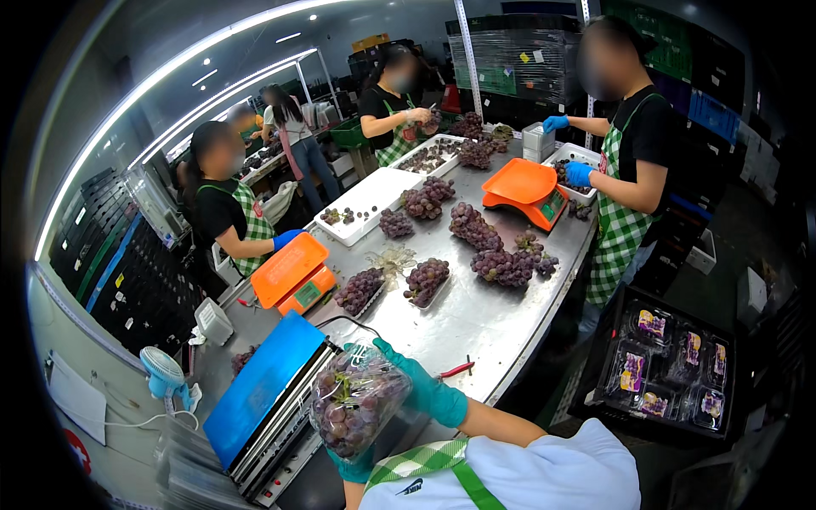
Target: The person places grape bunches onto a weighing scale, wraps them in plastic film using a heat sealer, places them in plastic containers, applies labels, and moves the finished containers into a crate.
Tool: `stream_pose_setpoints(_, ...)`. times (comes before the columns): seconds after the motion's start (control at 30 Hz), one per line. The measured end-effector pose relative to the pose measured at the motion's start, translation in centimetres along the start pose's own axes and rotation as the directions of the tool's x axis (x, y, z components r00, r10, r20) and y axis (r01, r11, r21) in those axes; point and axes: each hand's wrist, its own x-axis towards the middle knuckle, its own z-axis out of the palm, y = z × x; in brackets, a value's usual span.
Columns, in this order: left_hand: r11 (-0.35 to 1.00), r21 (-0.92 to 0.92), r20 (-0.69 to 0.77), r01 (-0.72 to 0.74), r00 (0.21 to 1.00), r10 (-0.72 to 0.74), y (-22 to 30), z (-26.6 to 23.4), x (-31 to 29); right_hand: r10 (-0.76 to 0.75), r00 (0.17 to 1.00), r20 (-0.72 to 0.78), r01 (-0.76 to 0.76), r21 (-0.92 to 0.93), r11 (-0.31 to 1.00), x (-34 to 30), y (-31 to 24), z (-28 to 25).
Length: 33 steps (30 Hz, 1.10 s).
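Observation:
A bunch of purple grapes in clear plastic film [353, 404] is held up between my hands, with a bit of green stem showing through. My right hand [432, 393], in a teal glove, grips its right side, the fingers reaching along the top where the film gathers. Below the pack, my left hand [353, 464], also in a teal glove, supports it from underneath; its fingers are mostly hidden. Just left of the pack stands a film-wrapping machine [255, 399] with a blue plate. Beyond it lie two trays of grapes [360, 291] [427, 281] on the metal table.
Orange scales [293, 270] [520, 183] stand left and far right. Loose bunches [503, 265] and white trays [374, 200] spread farther back. Red-handled snips [456, 370] lie near my right hand. A black crate [625, 408] of packed boxes sits at right. Several co-workers stand around the table.

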Motion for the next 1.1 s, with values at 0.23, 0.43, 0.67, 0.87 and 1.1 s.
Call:
stream_pose_setpoints(0.23,0.997,0.072,0.11,0.018,0.994,-0.026,-3.3,1.6,-2.0,0.236,0.947,0.219,-0.314,0.468,0.826,3.1,2.9,-4.7)
stream_pose_setpoints(0.43,0.992,0.043,0.191,0.116,0.974,-0.122,-1.9,1.8,-2.0,0.216,0.944,0.25,-0.316,0.496,0.808,3.6,3.0,-5.9)
stream_pose_setpoints(0.67,0.969,0.239,0.152,-0.06,0.988,0.024,-0.6,1.7,-1.5,0.253,0.945,0.207,-0.327,0.572,0.752,4.3,4.0,-6.1)
stream_pose_setpoints(0.87,0.971,0.222,0.186,-0.083,0.982,0.041,-0.1,1.7,-0.9,0.263,0.945,0.197,-0.328,0.567,0.755,5.0,4.4,-6.8)
stream_pose_setpoints(1.1,0.989,0.143,0.182,-0.031,0.983,0.004,-0.4,1.9,-0.8,0.243,0.941,0.238,-0.338,0.576,0.745,5.0,4.1,-6.4)
